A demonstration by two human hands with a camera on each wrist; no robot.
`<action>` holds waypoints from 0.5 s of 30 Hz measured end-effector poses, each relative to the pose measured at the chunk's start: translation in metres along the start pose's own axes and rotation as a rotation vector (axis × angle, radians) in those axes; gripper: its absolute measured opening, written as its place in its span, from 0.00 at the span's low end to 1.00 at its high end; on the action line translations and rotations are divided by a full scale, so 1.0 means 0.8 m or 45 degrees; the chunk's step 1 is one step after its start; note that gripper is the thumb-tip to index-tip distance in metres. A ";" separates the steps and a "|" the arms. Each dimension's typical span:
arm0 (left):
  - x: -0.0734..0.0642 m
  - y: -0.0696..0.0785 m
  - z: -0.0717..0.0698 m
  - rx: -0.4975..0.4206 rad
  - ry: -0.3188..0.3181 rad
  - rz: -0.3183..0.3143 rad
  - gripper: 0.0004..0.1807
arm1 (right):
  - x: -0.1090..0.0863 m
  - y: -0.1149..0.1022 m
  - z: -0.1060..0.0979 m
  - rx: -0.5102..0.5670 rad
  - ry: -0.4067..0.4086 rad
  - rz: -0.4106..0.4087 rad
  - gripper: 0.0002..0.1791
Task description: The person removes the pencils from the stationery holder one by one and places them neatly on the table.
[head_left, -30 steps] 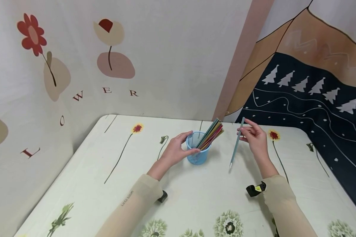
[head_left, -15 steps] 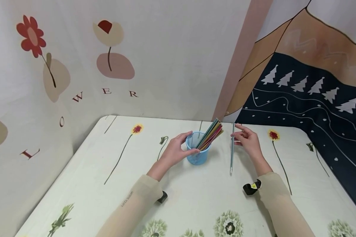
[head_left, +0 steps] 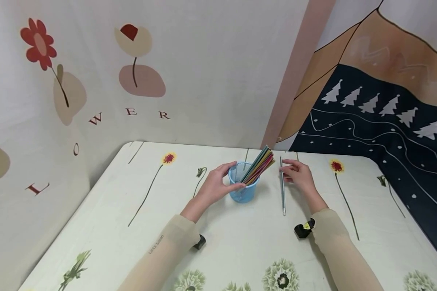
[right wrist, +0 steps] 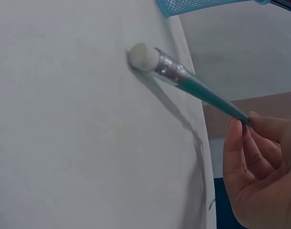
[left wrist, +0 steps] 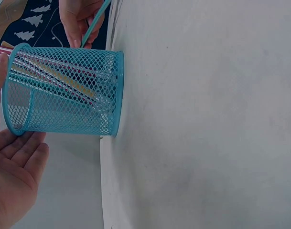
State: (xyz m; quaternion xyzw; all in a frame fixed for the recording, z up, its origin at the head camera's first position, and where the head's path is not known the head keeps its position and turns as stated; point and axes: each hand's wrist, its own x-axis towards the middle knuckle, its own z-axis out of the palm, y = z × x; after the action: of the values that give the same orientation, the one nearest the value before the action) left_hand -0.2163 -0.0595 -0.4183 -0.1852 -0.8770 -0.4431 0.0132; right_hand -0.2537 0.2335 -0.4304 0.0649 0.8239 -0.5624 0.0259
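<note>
A light-blue mesh pencil cup (head_left: 242, 195) stands upright on the table, with a bundle of coloured pencils (head_left: 259, 165) leaning to the right inside it. My left hand (head_left: 215, 184) holds the cup near its rim, thumb on the near side and fingers on the far side. To the right of the cup, my right hand (head_left: 300, 176) pinches a teal pencil (head_left: 283, 192) near its upper end. In the right wrist view, that pencil's white eraser (right wrist: 142, 57) and metal band point down towards the tabletop; whether the eraser touches it I cannot tell.
The table (head_left: 240, 238) has a white cloth printed with flowers. A pale printed curtain (head_left: 211, 81) hangs behind it, and a dark cloth with white trees (head_left: 368, 117) hangs at the right. A black wrist device (head_left: 304, 229) sits at my right cuff.
My right hand has moved left towards the cup with the pencil, which has turned from a slant to nearly upright in the head view. My left hand and the cup stay put.
</note>
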 end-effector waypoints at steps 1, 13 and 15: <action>0.000 0.000 0.000 0.001 0.000 -0.001 0.45 | 0.001 0.001 0.001 -0.008 -0.001 0.009 0.23; 0.001 -0.001 0.001 0.013 -0.001 -0.009 0.45 | 0.012 0.010 0.010 -0.122 0.026 0.109 0.21; 0.001 -0.002 0.001 0.008 -0.004 -0.019 0.46 | 0.013 0.010 0.011 -0.127 0.025 0.128 0.21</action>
State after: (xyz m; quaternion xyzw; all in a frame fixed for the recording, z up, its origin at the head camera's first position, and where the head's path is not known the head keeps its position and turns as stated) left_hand -0.2177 -0.0591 -0.4196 -0.1794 -0.8798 -0.4401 0.0094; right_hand -0.2630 0.2291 -0.4422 0.1103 0.8468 -0.5180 0.0494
